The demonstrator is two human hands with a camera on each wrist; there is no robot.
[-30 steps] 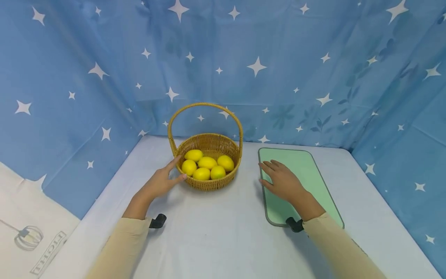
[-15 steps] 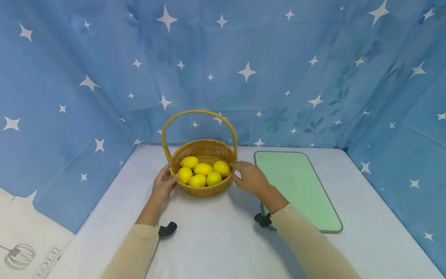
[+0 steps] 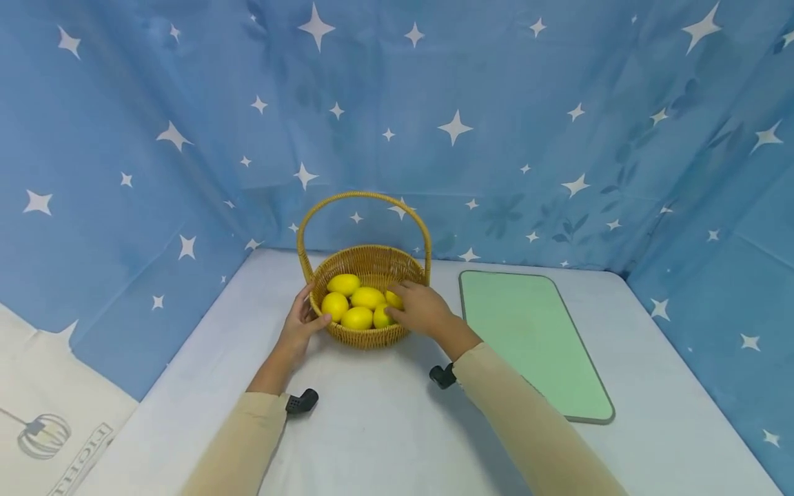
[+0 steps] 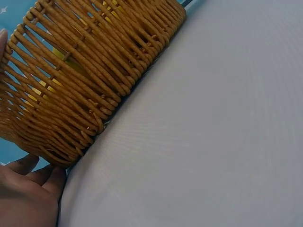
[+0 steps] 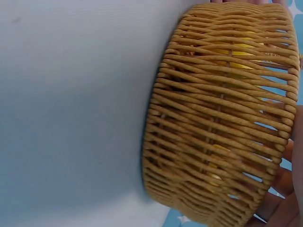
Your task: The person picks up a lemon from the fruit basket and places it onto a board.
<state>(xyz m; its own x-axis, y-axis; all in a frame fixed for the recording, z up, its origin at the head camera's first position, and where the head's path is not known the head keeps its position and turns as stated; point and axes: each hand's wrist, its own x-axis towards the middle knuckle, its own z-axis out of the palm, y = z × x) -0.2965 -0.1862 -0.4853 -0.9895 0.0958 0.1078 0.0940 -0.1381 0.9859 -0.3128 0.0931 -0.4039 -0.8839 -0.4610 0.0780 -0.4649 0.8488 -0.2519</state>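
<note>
Yellow lemons [image 3: 367, 297] sit in the basket [image 3: 366, 338] at mid-frame; I see the left grip [image 3: 296, 332] hold its left side, the right grip [image 3: 424, 310] half-curled over lemons, whether holding one I cannot tell.

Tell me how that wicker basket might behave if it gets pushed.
The wicker basket would probably slide rather than tip, being wide and low. Its tall handle looks stiff, standing upright unsupported. The lemons may roll, being rounded.
</note>
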